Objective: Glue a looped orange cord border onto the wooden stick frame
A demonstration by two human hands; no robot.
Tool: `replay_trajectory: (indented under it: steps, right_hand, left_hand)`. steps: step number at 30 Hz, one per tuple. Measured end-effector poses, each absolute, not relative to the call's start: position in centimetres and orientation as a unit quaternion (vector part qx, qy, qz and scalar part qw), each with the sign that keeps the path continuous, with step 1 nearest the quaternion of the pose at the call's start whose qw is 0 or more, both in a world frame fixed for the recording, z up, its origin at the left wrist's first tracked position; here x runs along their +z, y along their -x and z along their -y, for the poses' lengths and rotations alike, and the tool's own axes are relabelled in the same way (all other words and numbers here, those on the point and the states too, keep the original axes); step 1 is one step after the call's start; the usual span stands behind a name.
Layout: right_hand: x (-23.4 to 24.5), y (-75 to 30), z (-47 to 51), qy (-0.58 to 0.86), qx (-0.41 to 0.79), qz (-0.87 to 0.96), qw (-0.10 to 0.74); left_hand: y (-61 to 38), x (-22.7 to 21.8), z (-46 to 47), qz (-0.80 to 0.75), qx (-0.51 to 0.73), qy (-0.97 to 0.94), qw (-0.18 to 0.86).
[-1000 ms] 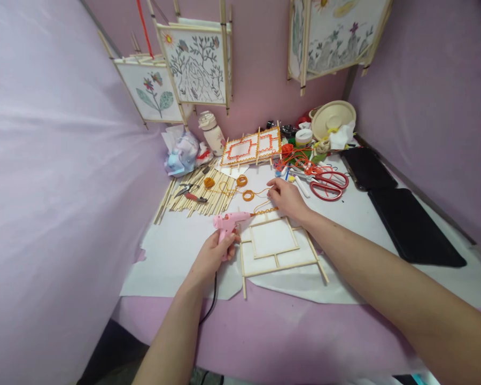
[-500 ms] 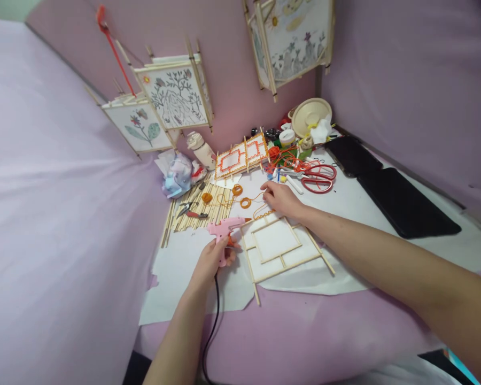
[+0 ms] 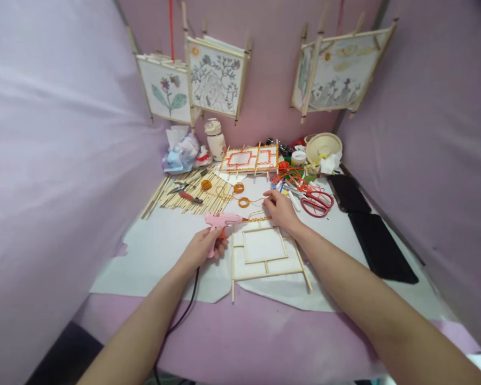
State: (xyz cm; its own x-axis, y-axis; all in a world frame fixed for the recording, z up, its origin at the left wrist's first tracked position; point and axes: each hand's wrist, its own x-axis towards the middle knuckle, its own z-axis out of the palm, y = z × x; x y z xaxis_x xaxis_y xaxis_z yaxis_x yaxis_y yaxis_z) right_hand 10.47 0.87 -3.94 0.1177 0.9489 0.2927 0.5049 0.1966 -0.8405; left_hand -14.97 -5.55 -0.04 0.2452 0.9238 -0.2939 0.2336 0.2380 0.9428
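Note:
My left hand (image 3: 204,246) is wrapped round the handle of a pink hot glue gun (image 3: 223,218), with a black cable trailing below. Its nozzle points right, at the upper left corner of a wooden stick frame (image 3: 233,262) with a smaller rectangle inside. Wavy orange cord (image 3: 258,219) runs along the frame's top edge. Just above that edge, my right hand (image 3: 279,209) has its fingers pinched on the loose orange cord. Beyond the frame lie two small orange cord rings (image 3: 243,202) and an orange ball of cord (image 3: 206,184).
Wooden sticks (image 3: 184,198) and red-handled pliers (image 3: 190,197) lie at left. A decorated frame (image 3: 248,160) and a bottle (image 3: 215,140) stand behind. Red scissors (image 3: 318,203), a cream lid (image 3: 324,147) and black slabs (image 3: 380,248) are at right. Paper lanterns (image 3: 214,80) hang above.
My view has turned and levelled, so the whole scene sits differently. The glue gun's nozzle stays at the frame's upper left corner, and my right hand stays by the top edge.

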Motion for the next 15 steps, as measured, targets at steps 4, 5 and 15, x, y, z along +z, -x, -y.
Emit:
replay_trajectory:
  steps: [4, 5, 15]
  right_hand:
    - [-4.12, -10.44, -1.02, 0.592, 0.243, 0.613, 0.463]
    - [-4.18, -10.44, -1.06, 0.591, 0.245, 0.613, 0.463]
    - [-4.52, -10.55, -1.17, 0.593, 0.254, 0.611, 0.459]
  left_hand:
    - [15.07, -0.12, 5.6, -0.533, 0.308, -0.539, 0.574]
    - [15.05, -0.1, 5.62, -0.535, 0.31, -0.539, 0.572]
    - [15.08, -0.86, 5.21, -0.536, 0.305, -0.539, 0.574]
